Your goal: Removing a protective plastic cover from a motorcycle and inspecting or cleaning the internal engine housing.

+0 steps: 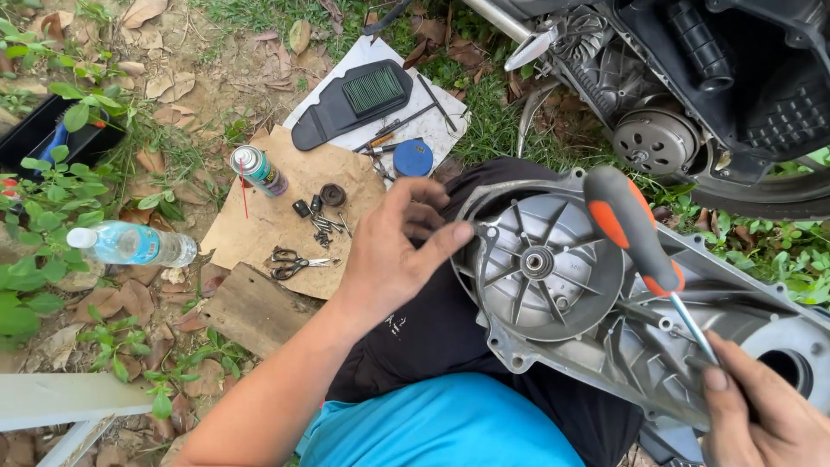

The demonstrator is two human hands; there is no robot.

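A grey cast-metal engine cover (605, 311) is laid across the person's lap in the centre and right of the frame, its ribbed inner face turned upward so that the round bearing seat at its middle can be reached. It is steadied at its left rim by the left hand (393, 251), whose fingers are spread and loosely curled against the edge, nothing being clasped. At the lower right the right hand (761, 415) is closed around the metal shaft of a screwdriver (644, 251), held by the shank rather than by the orange-and-black handle, which points up toward the top of the frame (whether the tip is seated in the casting cannot be told, as it is hidden by the fingers).

Along the upper right, the exposed drive side of a scooter (683, 95) is seen on the grass. In the upper middle, a sheet of cardboard (259, 225) has been spread on the ground as a clean bed for loose parts: a cluster of bolts (324, 225), scissors (294, 262) and a spray can (258, 170). Just above it, an air filter element (354, 99) rests on white paper beside a blue round tin (412, 158). A water bottle (130, 245) lies at the left edge among leaves.
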